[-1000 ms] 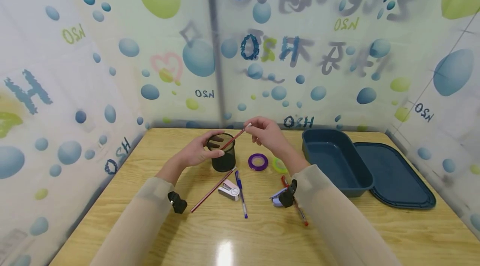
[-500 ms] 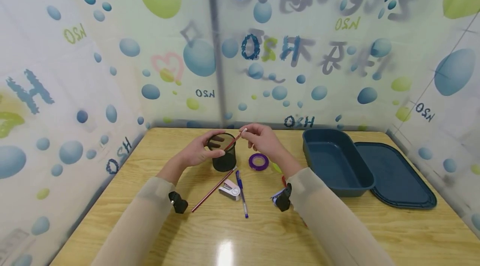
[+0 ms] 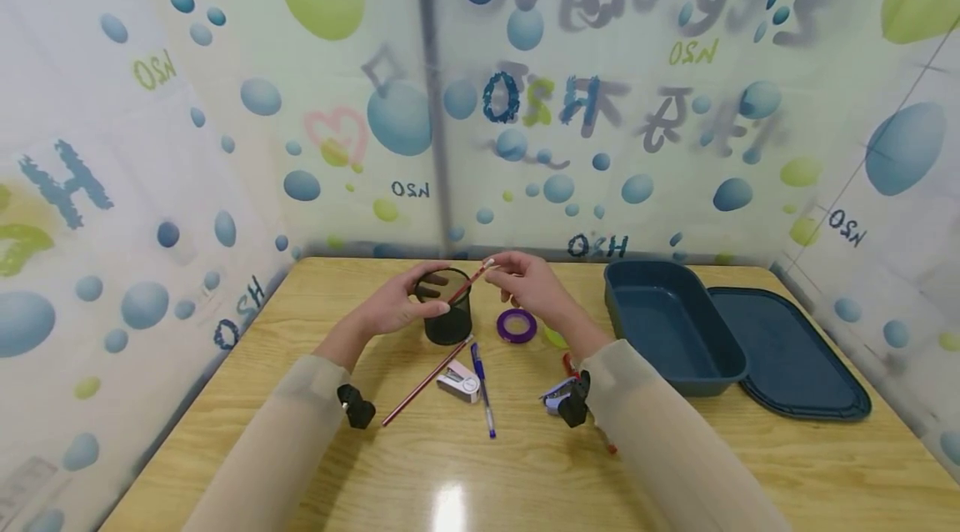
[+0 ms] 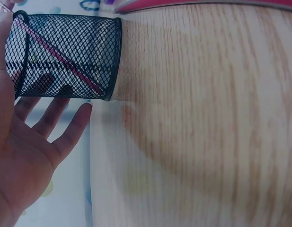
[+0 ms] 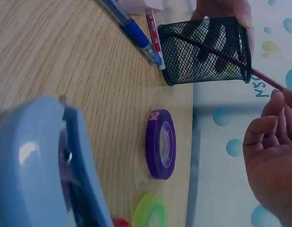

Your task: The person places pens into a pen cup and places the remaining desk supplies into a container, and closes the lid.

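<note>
A black mesh pen holder (image 3: 448, 322) stands upright at the back of the table. My left hand (image 3: 390, 304) holds it near the rim, thumb in front and fingers behind. A red pencil (image 3: 469, 283) slants inside the holder; through the mesh in the left wrist view, its lower end reaches near the bottom. At the pencil's white-tipped upper end, my right hand (image 3: 528, 280) pinches it between thumb and fingertips. In front of the holder lie a second red pencil (image 3: 426, 382), a blue pen (image 3: 483, 390) and a pink-and-white stapler (image 3: 458, 381).
Right of the holder lie a purple tape roll (image 3: 517, 326) and a yellow-green tape roll (image 5: 150, 210). A blue stapler (image 3: 557, 395) and a red pen (image 3: 567, 363) are partly hidden by the right arm. Farther right stand a dark blue bin (image 3: 675, 323) and its lid (image 3: 795, 357).
My right hand has come down and slightly left, sliding the pencil deeper into the pen holder, then stays nearly still. The left hand keeps its place on the holder.
</note>
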Available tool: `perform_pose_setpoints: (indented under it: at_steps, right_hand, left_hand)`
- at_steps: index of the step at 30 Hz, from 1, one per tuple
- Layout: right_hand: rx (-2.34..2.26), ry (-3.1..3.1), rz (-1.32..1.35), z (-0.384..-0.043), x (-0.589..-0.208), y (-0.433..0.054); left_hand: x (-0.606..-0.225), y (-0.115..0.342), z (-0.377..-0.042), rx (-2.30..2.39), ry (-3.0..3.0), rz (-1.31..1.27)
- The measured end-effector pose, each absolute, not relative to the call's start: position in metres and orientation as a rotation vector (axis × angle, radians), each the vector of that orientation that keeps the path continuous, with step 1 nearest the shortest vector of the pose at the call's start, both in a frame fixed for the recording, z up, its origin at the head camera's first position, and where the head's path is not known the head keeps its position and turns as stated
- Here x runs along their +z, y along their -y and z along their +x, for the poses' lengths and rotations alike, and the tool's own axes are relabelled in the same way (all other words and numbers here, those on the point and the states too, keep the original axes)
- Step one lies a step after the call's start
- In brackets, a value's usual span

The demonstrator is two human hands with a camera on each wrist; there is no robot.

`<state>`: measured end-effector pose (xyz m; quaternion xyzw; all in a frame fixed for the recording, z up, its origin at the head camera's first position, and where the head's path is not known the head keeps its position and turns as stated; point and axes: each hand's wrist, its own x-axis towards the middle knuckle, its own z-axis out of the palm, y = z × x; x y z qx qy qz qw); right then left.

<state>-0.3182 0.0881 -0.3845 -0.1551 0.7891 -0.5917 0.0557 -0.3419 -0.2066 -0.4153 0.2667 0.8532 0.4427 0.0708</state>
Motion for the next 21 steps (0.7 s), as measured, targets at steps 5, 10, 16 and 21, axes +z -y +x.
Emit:
perform_pose_setpoints:
  at_steps: [5, 10, 16, 21]
  right_hand:
    - [-1.738, -2.426, -0.474, -0.314, -0.384, -0.101]
    - [-1.651, -2.435, -0.479, -0.31, -0.386, -0.116]
    - [-1.469, -2.424, -0.564, -0.307, -0.389, -0.128]
    - [-1.233, -2.409, -0.675, -0.308, -0.392, -0.127]
  left_hand:
    - [-0.416, 0.206, -0.342, 1.338, -2.561, 0.794]
    - [-0.414, 0.205, -0.34, 1.333, -2.563, 0.807]
    - [-0.415, 0.206, -0.339, 1.33, -2.568, 0.815]
    - [-0.414, 0.206, -0.339, 1.335, -2.562, 0.81]
